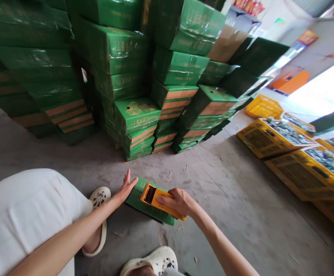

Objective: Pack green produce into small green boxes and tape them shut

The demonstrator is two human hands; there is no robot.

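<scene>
A green carton (135,201) stands on the floor between my feet, seen from above. My left hand (126,189) is at its left end with the fingers stretched out and apart, seeming to touch its edge. My right hand (179,201) is closed around a long orange-yellow box-shaped object (159,199) with a dark rectangular opening near its left end. This object lies over the top of the green carton and hides part of it. I cannot tell whether the two are touching.
Stacks of green cartons (136,115) rise just ahead and to the left. Yellow crates (282,172) filled with small packets line the right side. My white clogs (155,260) flank the carton, and scraps lie on the concrete floor (213,214).
</scene>
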